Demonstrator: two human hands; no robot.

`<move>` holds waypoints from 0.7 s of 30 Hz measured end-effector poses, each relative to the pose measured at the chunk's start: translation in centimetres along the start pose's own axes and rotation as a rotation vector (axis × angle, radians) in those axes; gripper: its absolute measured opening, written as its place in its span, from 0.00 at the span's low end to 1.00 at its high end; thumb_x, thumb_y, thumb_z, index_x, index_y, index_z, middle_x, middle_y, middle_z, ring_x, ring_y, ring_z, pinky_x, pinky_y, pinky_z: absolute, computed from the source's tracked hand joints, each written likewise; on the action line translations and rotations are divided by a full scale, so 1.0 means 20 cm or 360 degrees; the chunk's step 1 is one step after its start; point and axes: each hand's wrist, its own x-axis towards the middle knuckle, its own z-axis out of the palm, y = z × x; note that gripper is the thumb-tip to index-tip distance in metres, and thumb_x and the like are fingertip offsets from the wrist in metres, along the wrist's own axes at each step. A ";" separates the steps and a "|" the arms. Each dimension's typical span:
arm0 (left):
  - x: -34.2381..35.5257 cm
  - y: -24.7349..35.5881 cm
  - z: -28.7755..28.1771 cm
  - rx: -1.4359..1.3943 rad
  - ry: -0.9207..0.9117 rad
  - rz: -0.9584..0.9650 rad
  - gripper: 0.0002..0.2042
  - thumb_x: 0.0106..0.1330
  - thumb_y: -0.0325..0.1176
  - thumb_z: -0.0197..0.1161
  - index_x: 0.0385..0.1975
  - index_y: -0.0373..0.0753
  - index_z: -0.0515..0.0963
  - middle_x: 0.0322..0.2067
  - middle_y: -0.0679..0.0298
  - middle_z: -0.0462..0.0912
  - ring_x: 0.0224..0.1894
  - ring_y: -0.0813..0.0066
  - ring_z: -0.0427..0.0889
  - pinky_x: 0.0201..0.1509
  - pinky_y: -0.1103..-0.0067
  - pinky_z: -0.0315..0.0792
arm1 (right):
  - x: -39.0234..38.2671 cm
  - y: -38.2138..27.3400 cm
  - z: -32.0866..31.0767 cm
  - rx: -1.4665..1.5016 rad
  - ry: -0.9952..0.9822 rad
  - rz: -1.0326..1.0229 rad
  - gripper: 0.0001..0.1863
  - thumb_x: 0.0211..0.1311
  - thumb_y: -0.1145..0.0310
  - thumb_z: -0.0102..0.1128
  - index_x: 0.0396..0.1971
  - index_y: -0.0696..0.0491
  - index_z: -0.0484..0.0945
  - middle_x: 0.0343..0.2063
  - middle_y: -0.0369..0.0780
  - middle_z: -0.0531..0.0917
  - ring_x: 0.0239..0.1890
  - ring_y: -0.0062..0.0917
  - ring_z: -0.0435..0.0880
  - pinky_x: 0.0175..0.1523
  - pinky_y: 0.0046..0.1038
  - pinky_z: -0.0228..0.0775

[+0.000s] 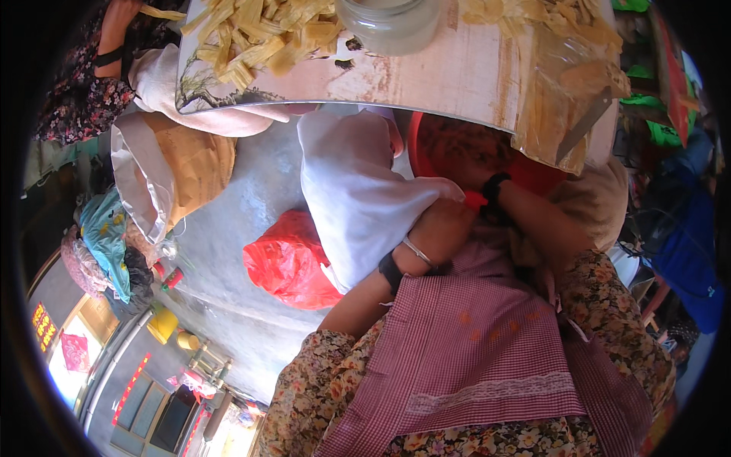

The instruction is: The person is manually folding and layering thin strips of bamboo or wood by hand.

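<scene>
My left hand (pixel 448 219), with a silver bangle and a black band at the wrist, is at the edge of a white cloth (pixel 354 183), beside the rim of a red basin (pixel 413 145). Its fingers are out of sight, so whether it grips the cloth or the rim cannot be told. Over the basin, under the table's edge, my right hand (pixel 470 174) reaches in, a black band on its wrist. Brownish, shredded-looking stuff (pixel 457 141) lies in the basin. Shadow hides the right fingers.
The table (pixel 457 87) above bears pale yellow strips (pixel 263 42), a glass jar (pixel 388 27), a clear plastic bag (pixel 544 114) and a flat metal blade (pixel 585 126). A co-worker's hand (pixel 118 15) holds a strip. A red bag (pixel 293 263) and a brown sack (pixel 194 164) stand on the floor.
</scene>
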 end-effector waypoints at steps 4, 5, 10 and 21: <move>0.00 0.00 0.02 -0.0137 0.0011 -0.0016 0.05 0.50 0.29 0.52 0.19 0.38 0.75 0.20 0.59 0.77 0.26 0.64 0.77 0.30 0.72 0.69 | -0.11 -0.07 -0.20 0.0961 0.0434 -0.0129 0.07 0.52 0.73 0.52 0.32 0.56 0.74 0.27 0.37 0.77 0.31 0.18 0.77 0.36 0.21 0.69; 0.00 0.00 0.01 -0.0136 0.0030 0.0002 0.05 0.50 0.29 0.52 0.19 0.38 0.75 0.20 0.59 0.77 0.26 0.64 0.77 0.30 0.72 0.69 | -0.17 -0.16 -0.32 0.2139 -0.0001 0.0658 0.06 0.50 0.74 0.54 0.30 0.55 0.74 0.28 0.35 0.76 0.33 0.19 0.76 0.39 0.22 0.69; 0.02 0.00 0.02 0.0230 0.0373 0.0063 0.05 0.50 0.29 0.52 0.22 0.37 0.74 0.24 0.54 0.77 0.30 0.64 0.77 0.35 0.73 0.70 | -0.64 -0.44 -0.70 0.2333 0.0043 0.0427 0.04 0.50 0.77 0.48 0.28 0.54 0.70 0.28 0.34 0.73 0.30 0.21 0.75 0.39 0.25 0.69; -0.03 0.18 -0.20 -0.0206 0.0841 0.0012 0.06 0.52 0.26 0.55 0.29 0.37 0.74 0.30 0.58 0.76 0.33 0.58 0.76 0.36 0.72 0.71 | -1.40 -0.81 -1.13 0.2207 0.0388 -0.0931 0.04 0.51 0.70 0.51 0.21 0.52 0.67 0.17 0.40 0.72 0.17 0.23 0.73 0.35 0.29 0.68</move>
